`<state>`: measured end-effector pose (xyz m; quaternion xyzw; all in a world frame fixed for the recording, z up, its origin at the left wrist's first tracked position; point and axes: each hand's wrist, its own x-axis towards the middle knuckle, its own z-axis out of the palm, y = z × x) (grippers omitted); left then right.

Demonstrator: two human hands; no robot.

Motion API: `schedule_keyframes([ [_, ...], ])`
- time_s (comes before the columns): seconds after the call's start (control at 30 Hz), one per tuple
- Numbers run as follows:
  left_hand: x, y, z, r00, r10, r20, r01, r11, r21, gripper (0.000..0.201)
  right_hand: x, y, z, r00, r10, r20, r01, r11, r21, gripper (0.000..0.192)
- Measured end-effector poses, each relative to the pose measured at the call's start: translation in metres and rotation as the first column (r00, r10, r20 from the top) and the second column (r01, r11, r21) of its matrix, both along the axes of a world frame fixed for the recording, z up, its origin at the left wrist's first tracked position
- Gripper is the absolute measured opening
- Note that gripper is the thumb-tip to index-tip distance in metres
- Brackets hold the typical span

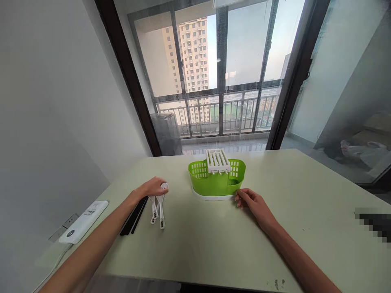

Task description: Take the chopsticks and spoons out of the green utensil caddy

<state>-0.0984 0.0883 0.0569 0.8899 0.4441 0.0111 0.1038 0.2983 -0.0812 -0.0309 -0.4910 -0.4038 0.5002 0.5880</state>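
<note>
My left hand [156, 187] is closed over the bowl ends of several white spoons [161, 211], whose handles point toward me on the table. Just left of them lie black chopsticks [134, 215], partly covered by my left forearm. A green plastic utensil basket [210, 185] with slotted sides stands upright on a white base tray [210, 197]. Across its middle sits a white slotted rack [217, 160] with small hooks in front. At the basket's lower right corner, my right hand [250, 201] has its fingers curled, their tips against the basket and tray edge.
A white power strip [84, 221] with a cable lies along the left wall. The pale table [201, 248] has its front edge near me. Beyond the far edge are a dark-framed glass door and a balcony. A pixelated dark object [374, 224] is at the right.
</note>
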Motion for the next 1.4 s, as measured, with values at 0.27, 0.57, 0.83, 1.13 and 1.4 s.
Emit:
schedule_keyframes([
  [0.27, -0.004, -0.001, -0.011, 0.996, -0.046, -0.073, 0.056, 0.988, 0.145, 0.015, 0.001, 0.000, -0.003, 1.000, 0.012, 0.003, -0.012, 1.000, 0.017, 0.040],
  [0.57, 0.002, -0.010, -0.007, 0.987, 0.052, -0.150, -0.012, 0.967, 0.254, 0.015, 0.001, 0.003, -0.007, 1.000, 0.009, -0.005, -0.009, 1.000, 0.026, 0.040],
  [0.83, 0.004, -0.009, 0.004, 0.988, 0.050, -0.144, -0.012, 0.966, 0.257, 0.023, 0.000, 0.002, -0.005, 1.000, 0.001, 0.009, -0.001, 1.000, 0.013, 0.041],
  [1.13, 0.037, -0.001, 0.040, 0.991, 0.007, 0.130, -0.052, 0.936, 0.348, 0.038, -0.002, 0.002, -0.002, 1.000, 0.006, 0.011, -0.007, 1.000, 0.010, 0.044],
  [1.4, 0.160, -0.056, 0.074, 0.794, -0.266, 0.546, -0.156, 0.780, 0.606, 0.031, -0.001, 0.003, -0.005, 1.000, 0.014, 0.025, -0.015, 0.999, 0.038, 0.045],
])
